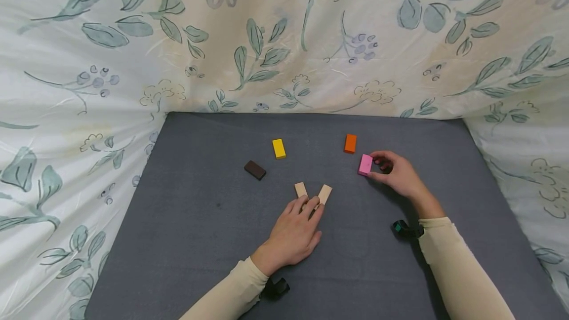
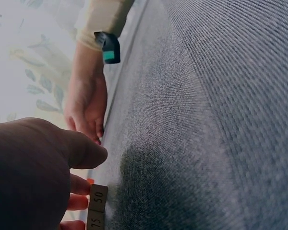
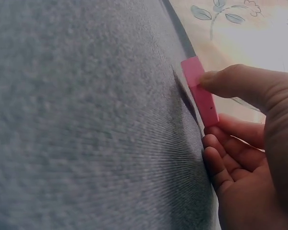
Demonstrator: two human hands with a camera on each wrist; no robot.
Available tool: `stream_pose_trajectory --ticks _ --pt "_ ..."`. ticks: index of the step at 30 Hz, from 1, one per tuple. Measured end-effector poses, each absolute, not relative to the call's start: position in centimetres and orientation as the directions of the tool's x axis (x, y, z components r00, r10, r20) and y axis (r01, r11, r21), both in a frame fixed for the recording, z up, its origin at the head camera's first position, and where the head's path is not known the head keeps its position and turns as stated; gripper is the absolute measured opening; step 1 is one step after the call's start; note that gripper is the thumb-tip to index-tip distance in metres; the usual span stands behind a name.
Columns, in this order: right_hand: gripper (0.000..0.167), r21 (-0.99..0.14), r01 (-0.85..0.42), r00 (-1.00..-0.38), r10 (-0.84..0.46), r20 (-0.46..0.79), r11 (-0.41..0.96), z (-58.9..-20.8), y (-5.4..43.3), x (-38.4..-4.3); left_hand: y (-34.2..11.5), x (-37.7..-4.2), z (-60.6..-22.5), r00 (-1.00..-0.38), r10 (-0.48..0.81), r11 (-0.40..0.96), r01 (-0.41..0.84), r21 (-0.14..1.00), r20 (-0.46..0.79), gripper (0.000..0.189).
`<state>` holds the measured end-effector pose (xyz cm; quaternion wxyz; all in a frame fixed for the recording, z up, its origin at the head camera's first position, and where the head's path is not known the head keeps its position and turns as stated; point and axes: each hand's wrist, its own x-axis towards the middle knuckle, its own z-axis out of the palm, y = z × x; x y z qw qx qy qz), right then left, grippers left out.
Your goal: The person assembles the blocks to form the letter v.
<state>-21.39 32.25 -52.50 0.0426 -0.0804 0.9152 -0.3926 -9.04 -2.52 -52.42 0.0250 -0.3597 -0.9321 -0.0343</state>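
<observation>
My right hand (image 1: pixel 399 176) pinches a pink block (image 1: pixel 365 165) between thumb and fingers, at the right of the grey cloth. In the right wrist view the thumb lies on one end of the pink block (image 3: pixel 202 91) and a fingertip is at the other. My left hand (image 1: pixel 291 236) rests with extended fingers on the near ends of two plain wooden blocks, a left one (image 1: pixel 301 190) and a right one (image 1: pixel 325 193), set in a V. The left wrist view shows the number 50 on one wooden block (image 2: pixel 98 197) and 75 on another (image 2: pixel 95 221).
An orange block (image 1: pixel 350 143) lies just beyond the pink one. Farther left are a yellow block (image 1: pixel 279 148) and a dark brown block (image 1: pixel 255 170). Grey cloth (image 1: pixel 186 221) covers the table, and a leaf-patterned curtain (image 1: pixel 266 83) hangs along its back and sides.
</observation>
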Motion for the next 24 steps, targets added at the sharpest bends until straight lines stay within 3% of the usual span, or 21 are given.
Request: stream_pose_trajectory --ticks 24 --pt "0.055 -0.746 -0.153 -0.986 -0.153 0.07 0.648 -53.2 30.7 -20.4 -2.6 -9.0 -52.5 -0.738 0.67 0.737 0.675 0.046 0.08 0.055"
